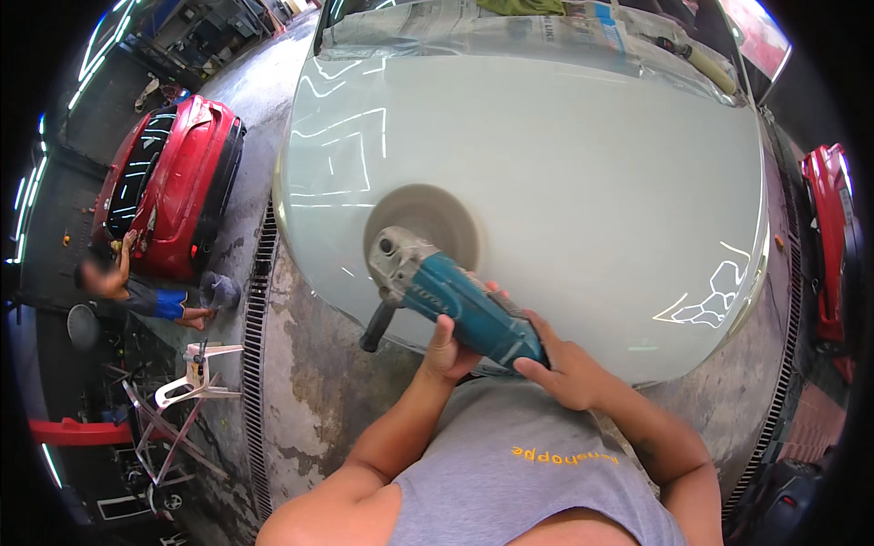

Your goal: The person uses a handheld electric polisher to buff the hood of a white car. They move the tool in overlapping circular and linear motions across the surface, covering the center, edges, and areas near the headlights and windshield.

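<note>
A teal and grey angle polisher [469, 305] lies over a glossy pale car hood [583, 182]. Its round pad [432, 214] looks smeared, as if spinning, and rests on or just over the hood's left front area. My left hand [448, 350] wraps under the middle of the polisher's body, thumb up along its side. Around the rear end of the body my right hand [566, 369] is closed, some of its fingers hidden behind the tool. The black side handle [378, 326] sticks out toward the lower left, with neither hand on it.
Newspaper and plastic sheeting [401, 36] cover the far edge of the hood, with a second tool [696, 64] lying on it. At left, a person [150, 291] crouches by a red car [182, 182]. A white plastic chair [196, 378] and floor grates [259, 364] are nearby. Another red car [828, 246] stands right.
</note>
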The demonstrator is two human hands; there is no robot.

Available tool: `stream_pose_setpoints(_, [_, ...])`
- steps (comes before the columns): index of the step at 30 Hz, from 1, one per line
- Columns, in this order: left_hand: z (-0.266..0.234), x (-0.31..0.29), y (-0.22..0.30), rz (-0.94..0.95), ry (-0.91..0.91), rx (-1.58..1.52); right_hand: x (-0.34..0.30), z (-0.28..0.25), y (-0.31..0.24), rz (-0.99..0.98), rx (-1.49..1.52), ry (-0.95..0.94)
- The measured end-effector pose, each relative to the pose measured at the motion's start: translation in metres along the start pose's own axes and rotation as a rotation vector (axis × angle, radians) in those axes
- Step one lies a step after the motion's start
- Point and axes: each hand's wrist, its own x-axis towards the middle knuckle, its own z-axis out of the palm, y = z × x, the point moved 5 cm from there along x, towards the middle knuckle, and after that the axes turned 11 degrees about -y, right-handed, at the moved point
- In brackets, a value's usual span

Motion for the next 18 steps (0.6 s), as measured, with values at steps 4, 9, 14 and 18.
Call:
stream_pose_setpoints(4, [-0.033, -0.001, 0.047, 0.095, 0.038, 0.081, 0.051, 0.007, -0.033, -0.025, 0.003, -0.072])
stream_pose_setpoints(9, [-0.04, 0.024, 0.064, 0.087, -0.033, 0.097, 0.061, -0.011, -0.05, -0.026, 0.048, -0.055])
stream_pose_setpoints(14, [0.003, 0.09, 0.032, -0.003, -0.152, 0.045, 0.027, -0.054, -0.022, -0.111, 0.177, 0.054])
stream_pose_setpoints(18, [0.022, 0.157, 0.022, -0.018, -0.125, 0.051, 0.026, -0.094, -0.009, -0.232, 0.18, 0.209])
